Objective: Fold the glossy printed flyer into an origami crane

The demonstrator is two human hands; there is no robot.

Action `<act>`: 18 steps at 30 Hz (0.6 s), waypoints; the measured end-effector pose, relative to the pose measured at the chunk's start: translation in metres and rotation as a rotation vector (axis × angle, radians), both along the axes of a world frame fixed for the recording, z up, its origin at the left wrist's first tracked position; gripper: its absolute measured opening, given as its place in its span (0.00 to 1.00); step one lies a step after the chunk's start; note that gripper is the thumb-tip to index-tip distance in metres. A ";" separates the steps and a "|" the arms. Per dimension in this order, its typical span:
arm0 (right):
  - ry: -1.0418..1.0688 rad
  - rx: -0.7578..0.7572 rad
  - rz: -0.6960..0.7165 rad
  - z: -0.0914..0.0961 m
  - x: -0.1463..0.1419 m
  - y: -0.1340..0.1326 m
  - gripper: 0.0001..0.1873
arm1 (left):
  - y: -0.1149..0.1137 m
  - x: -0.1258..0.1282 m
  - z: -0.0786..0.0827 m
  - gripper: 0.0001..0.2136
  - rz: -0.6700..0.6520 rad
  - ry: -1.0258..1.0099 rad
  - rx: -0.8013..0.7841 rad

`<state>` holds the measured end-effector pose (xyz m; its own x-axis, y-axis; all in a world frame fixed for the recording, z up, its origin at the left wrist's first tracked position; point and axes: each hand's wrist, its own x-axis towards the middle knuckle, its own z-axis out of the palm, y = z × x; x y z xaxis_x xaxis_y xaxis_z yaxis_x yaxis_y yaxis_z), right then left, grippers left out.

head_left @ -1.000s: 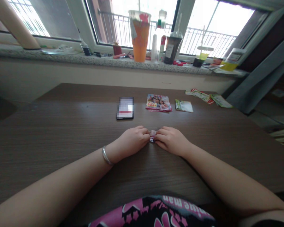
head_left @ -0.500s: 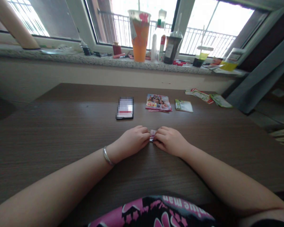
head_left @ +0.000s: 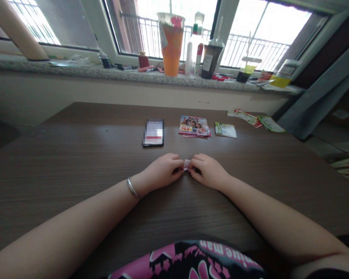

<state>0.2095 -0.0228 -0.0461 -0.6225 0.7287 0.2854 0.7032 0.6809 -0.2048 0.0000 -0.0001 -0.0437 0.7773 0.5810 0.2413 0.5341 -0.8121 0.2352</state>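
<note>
A small piece of pinkish-white printed paper (head_left: 186, 164) lies between my two hands, low over the table's middle. My left hand (head_left: 167, 169), with a silver bangle on its wrist, pinches the left end. The opposite end is in the fingers of my right hand (head_left: 208, 170). Most of the paper is covered by my fingertips, and whether it is folded I cannot make out. Beyond my hands lie a stack of colourful printed leaflets (head_left: 194, 126) and a smaller green-and-white paper stack (head_left: 226, 130).
A phone (head_left: 153, 133) with a blurred screen rests on the brown table (head_left: 75, 155). More leaflets (head_left: 248, 118) lie at the far right. Along the granite windowsill (head_left: 128, 73) stand an orange drink cup (head_left: 172, 46), a dark cup (head_left: 211, 60), bottles and pens.
My hands have shifted very slightly away from me, and the fingers have curled differently around the paper. Less of its darker print shows now. The other things stay put.
</note>
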 end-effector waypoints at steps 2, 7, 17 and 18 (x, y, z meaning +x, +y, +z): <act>0.022 -0.027 -0.008 -0.001 0.000 0.001 0.04 | 0.001 0.000 -0.001 0.05 0.007 -0.011 -0.020; 0.074 -0.064 -0.021 -0.004 0.000 0.006 0.05 | 0.003 0.001 -0.004 0.08 0.031 -0.032 -0.011; 0.134 -0.099 -0.099 -0.006 0.002 0.009 0.09 | 0.004 0.001 -0.008 0.11 0.074 -0.029 -0.012; 0.139 -0.109 -0.111 -0.007 0.003 0.009 0.09 | 0.004 0.001 -0.008 0.11 0.074 -0.032 -0.029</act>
<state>0.2127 -0.0137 -0.0528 -0.4971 0.8217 0.2788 0.7325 0.5696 -0.3728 0.0005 0.0041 -0.0515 0.7243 0.6434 0.2476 0.5841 -0.7635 0.2755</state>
